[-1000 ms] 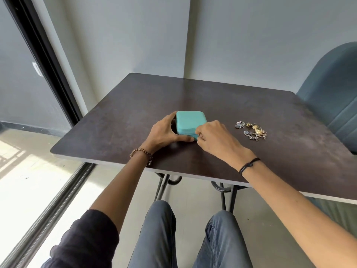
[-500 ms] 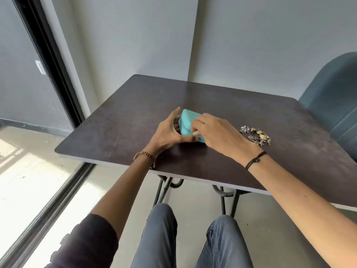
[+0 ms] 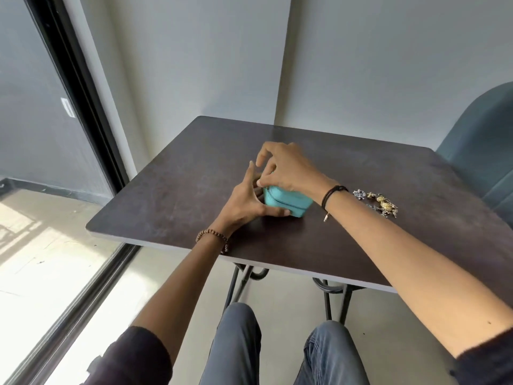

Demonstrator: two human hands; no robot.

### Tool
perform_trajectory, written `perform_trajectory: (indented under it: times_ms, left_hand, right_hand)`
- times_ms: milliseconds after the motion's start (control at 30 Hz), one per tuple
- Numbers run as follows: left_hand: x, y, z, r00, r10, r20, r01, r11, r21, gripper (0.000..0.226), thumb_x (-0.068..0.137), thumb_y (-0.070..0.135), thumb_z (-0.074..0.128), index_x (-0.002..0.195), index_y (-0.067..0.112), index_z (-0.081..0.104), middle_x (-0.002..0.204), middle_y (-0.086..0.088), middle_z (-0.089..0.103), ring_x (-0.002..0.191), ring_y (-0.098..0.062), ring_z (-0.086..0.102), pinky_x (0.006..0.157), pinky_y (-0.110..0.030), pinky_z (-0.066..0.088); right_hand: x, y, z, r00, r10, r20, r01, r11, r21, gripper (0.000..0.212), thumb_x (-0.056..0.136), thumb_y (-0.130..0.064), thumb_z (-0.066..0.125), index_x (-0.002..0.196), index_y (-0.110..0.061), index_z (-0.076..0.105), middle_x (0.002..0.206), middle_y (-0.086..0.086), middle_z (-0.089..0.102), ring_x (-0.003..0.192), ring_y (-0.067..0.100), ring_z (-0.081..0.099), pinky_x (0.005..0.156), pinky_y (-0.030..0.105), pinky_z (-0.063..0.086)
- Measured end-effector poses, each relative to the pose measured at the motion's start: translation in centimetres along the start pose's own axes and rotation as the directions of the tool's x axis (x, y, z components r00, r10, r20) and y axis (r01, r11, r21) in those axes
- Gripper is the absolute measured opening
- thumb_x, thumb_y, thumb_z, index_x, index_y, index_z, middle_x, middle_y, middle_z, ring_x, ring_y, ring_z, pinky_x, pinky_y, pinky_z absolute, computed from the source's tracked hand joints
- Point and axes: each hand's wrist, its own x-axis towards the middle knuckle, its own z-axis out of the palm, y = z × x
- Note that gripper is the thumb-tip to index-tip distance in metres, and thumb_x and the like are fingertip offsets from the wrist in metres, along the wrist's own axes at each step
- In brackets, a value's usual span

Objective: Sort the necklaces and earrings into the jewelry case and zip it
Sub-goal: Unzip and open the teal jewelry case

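Note:
A small turquoise jewelry case (image 3: pixel 288 203) lies closed on the dark table (image 3: pixel 333 245), its zip line showing along the side. My left hand (image 3: pixel 244 204) clasps its near left corner, thumb along the front. My right hand (image 3: pixel 286 169) reaches over the top to the far left corner, with finger and thumb pinched at the zip there; the puller itself is hidden. A small heap of gold and silver necklaces and earrings (image 3: pixel 377 202) lies on the table to the right of the case, beyond my right wrist.
A teal upholstered chair (image 3: pixel 483 151) stands at the table's right side. Grey walls close in behind the table. A glass door with a black frame (image 3: pixel 83 112) runs along the left. My knees are under the table's near edge.
My right hand has travelled from the case's front right corner, over the top, to its far left corner. My left hand kept its hold. The view has tilted.

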Motion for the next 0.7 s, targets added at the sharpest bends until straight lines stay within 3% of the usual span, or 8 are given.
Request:
perform_trajectory:
  times_ms: [100,200,267,367,567,633,700]
  left_hand:
    - [-0.3,0.2,0.1,0.999,-0.041,0.017,0.042,0.998,-0.047,0.151,0.059,0.016,0.099,0.159,0.017,-0.014,0.153,0.002,0.043,0.134,-0.002,0.047,0.116,-0.030,0.039]
    - [-0.4,0.1,0.1,0.999,-0.047,0.026,0.048,0.999,-0.022,0.154,0.059,0.018,0.099,0.157,0.016,-0.019,0.155,0.002,0.040,0.139,-0.007,0.043,0.118,-0.033,0.037]
    - [-0.4,0.2,0.0,0.998,-0.049,0.033,0.049,0.999,0.000,0.154,0.060,0.018,0.098,0.157,0.015,-0.021,0.151,0.007,0.041,0.138,-0.007,0.043,0.117,-0.028,0.036]
    - [-0.5,0.4,0.0,0.999,-0.037,0.040,0.037,0.999,0.017,0.154,0.061,0.019,0.098,0.156,0.015,-0.023,0.148,0.009,0.041,0.136,-0.006,0.044,0.114,-0.021,0.037]
    - [-0.6,0.3,0.0,0.999,-0.019,0.028,0.017,0.998,0.057,0.150,0.059,0.021,0.099,0.160,0.016,-0.012,0.143,0.008,0.044,0.133,-0.006,0.045,0.113,-0.022,0.037]
    - [-0.7,0.3,0.0,1.000,-0.009,0.020,0.008,0.997,0.082,0.145,0.058,0.025,0.099,0.161,0.017,-0.003,0.143,0.008,0.045,0.130,-0.004,0.044,0.112,-0.022,0.037]
    - [-0.7,0.3,0.0,1.000,-0.005,0.010,0.004,0.995,0.102,0.138,0.058,0.028,0.099,0.161,0.019,0.008,0.141,0.010,0.047,0.128,-0.004,0.047,0.111,-0.022,0.037]
  right_hand:
    - [1.9,0.5,0.0,0.991,0.132,-0.014,-0.129,0.984,0.126,0.039,0.064,-0.017,0.089,0.093,-0.021,0.063,0.076,-0.003,0.075,0.073,0.012,0.071,0.072,0.036,0.059]
    - [3.5,1.4,0.1,0.976,0.216,-0.027,-0.208,0.962,0.178,0.042,0.059,-0.021,0.092,0.091,-0.022,0.065,0.086,-0.002,0.075,0.079,0.012,0.069,0.058,0.021,0.051]
    - [4.2,1.6,0.4,0.967,0.249,-0.047,-0.237,0.953,0.187,0.041,0.058,-0.021,0.092,0.089,-0.020,0.067,0.092,-0.002,0.071,0.082,0.011,0.065,0.052,0.017,0.043]
    - [5.1,1.8,0.5,0.947,0.313,-0.072,-0.290,0.930,0.225,0.037,0.057,-0.015,0.093,0.084,-0.013,0.068,0.083,-0.006,0.062,0.075,0.008,0.057,0.053,0.019,0.042]
    - [5.7,4.9,1.4,0.826,0.556,-0.098,-0.449,0.752,0.482,0.037,0.051,-0.010,0.092,0.079,-0.011,0.068,0.080,-0.002,0.068,0.072,0.012,0.063,0.053,0.021,0.046]
    - [5.0,6.0,1.8,0.823,0.564,-0.065,-0.433,0.697,0.572,0.040,0.052,-0.011,0.094,0.082,-0.008,0.067,0.082,0.004,0.071,0.070,0.015,0.064,0.056,0.025,0.050]
    - [3.9,6.8,2.2,0.855,0.515,-0.062,-0.380,0.703,0.601,0.038,0.060,-0.016,0.094,0.088,-0.005,0.070,0.085,0.007,0.072,0.075,0.018,0.066,0.068,0.030,0.057]
